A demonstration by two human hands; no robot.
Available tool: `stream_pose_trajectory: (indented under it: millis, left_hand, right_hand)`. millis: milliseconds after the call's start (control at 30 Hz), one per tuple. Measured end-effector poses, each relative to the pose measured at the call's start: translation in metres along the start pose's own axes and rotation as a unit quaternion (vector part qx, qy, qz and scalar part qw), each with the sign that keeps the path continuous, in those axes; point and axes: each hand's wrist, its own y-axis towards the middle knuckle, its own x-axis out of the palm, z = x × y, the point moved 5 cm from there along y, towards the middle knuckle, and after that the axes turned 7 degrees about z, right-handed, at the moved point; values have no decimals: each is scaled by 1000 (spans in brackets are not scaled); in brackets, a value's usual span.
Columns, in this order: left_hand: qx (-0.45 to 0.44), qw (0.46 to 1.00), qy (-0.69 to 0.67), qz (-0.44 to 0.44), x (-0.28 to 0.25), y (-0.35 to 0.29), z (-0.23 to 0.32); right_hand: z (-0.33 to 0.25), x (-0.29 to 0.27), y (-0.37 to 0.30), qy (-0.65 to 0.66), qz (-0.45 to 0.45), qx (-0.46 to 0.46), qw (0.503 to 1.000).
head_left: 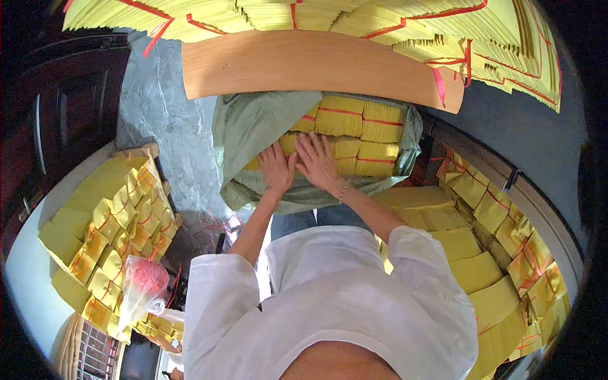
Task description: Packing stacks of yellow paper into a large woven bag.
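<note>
A green woven sack point(250, 123) lies in front of me with its mouth spread wide. Rows of yellow paper bundles point(380, 132), bound with red straps, are packed side by side in it. My left hand point(277, 170) rests on the bundles at the sack's left inner side, fingers stretched out. Close beside it, my right hand point(318, 166) lies on the middle bundles, its fingers extended and slightly apart. Neither hand grips anything. The sack's left flap covers some of the bundles, and my hands hide others.
Beyond the sack a wooden board point(316, 66) stands below a large pile of strapped yellow paper point(354, 19). More bundles are stacked at left point(114, 221) and right point(481, 266). A red ball of twine point(147, 277) in clear plastic sits by the left stack. Another person's arm point(166, 345) shows at lower left.
</note>
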Motion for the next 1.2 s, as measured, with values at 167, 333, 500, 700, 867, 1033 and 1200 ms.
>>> stream_pose_trajectory:
  millis: [167,333,500,700,867,1033,1200]
  left_hand:
    - [40,997,54,-41,26,-13,-7]
    - [21,997,52,-45,31,5,-15]
    - [44,998,48,-3,-1,10,0]
    - [-207,922,-327,-11,-39,78,-44]
    - [-336,866,-367,-44,-78,131,-53]
    - [-170,938,-296,-60,-116,103,-26]
    - [77,978,-55,185,-177,59,23]
  right_hand:
    - [9,35,-4,-86,-48,-76,992]
    - [8,38,-2,-85,-78,-83,990]
    - [23,14,-7,-21,-58,-59,996]
    - [78,-28,26,-79,30,2,996]
    - [86,-29,34,-63,31,-25,997]
    - [120,-90,-14,-38,161,74,983]
    - [168,-154,-86,-131,345,281,886]
